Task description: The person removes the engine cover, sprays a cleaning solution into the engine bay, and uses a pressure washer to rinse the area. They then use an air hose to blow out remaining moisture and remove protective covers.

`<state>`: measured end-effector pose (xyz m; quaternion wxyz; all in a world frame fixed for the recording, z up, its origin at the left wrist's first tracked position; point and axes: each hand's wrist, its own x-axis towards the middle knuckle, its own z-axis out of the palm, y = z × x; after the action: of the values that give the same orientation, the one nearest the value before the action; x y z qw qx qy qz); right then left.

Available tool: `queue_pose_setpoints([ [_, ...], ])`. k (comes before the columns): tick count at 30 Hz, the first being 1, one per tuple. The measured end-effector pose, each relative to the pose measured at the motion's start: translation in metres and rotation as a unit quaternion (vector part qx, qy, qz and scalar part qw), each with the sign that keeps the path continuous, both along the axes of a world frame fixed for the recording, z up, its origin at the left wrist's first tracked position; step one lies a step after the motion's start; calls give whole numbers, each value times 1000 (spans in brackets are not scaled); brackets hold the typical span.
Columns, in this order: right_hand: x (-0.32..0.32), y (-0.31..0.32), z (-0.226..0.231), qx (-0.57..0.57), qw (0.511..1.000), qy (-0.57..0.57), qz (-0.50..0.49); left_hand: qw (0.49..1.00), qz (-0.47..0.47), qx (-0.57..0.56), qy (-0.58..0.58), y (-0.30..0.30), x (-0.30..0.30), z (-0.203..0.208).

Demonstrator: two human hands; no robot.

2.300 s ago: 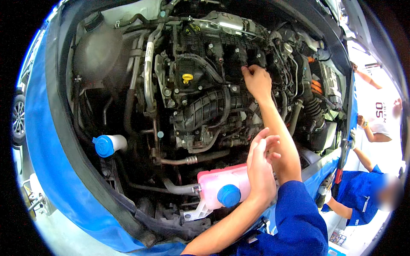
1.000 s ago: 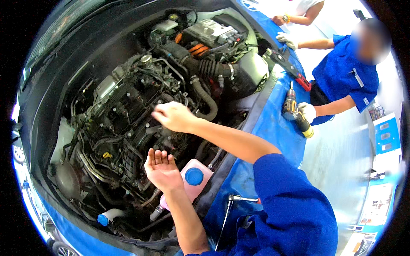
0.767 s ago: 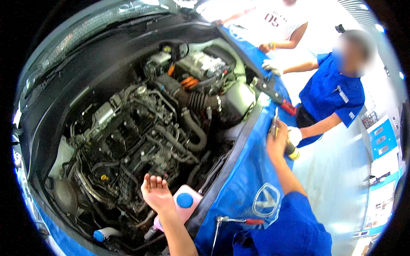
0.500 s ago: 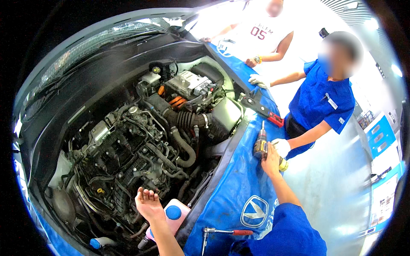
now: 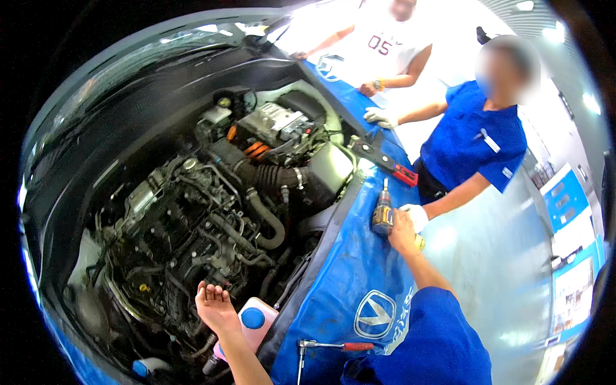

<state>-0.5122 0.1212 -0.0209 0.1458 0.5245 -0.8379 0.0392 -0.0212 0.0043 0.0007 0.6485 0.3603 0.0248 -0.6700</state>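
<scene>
My left hand [image 5: 217, 312] hovers palm up over the engine [image 5: 186, 237], its fingers loosely curled and apart, holding nothing. Right beside that wrist is a pink coolant tank with a blue cap [image 5: 252, 317]. My right hand [image 5: 403, 232] is wrapped round a yellow and black cordless drill [image 5: 383, 215], which rests on the blue fender cover [image 5: 333, 282] with its bit pointing away from me. Part of the drill's grip is hidden behind my fingers. A co-worker's white-gloved hand [image 5: 416, 217] is right next to mine at the drill.
On the cover near me lies a ratchet with a red handle [image 5: 357, 346]. A black and red tool [image 5: 385, 160] lies farther off along the fender. The co-worker in blue [image 5: 478, 131] stands at the right; another person in a white shirt [image 5: 382, 48] leans at the far side.
The whole view has shifted slightly, so everything sits a little farther left. Both my hands keep their poses, and the right one stays on the drill.
</scene>
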Motion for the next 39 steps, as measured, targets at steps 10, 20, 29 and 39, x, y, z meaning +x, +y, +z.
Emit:
queue_pose_setpoints([
  [10, 82, -65, 97, -83, 753, -649, 72, 962, -60, -154, -217, -48, -4, 17],
  [20, 281, -366, 157, 223, 771, -474, 362, 656, -243, -382, -604, -277, -24, 43],
  [29, 331, -454, 164, 438, 731, -377, 363, 751, -184, -436, -461, -343, -4, -12],
  [39, 340, -477, 165, 454, 732, -313, 400, 806, -123, -434, -382, -339, -9, -12],
])
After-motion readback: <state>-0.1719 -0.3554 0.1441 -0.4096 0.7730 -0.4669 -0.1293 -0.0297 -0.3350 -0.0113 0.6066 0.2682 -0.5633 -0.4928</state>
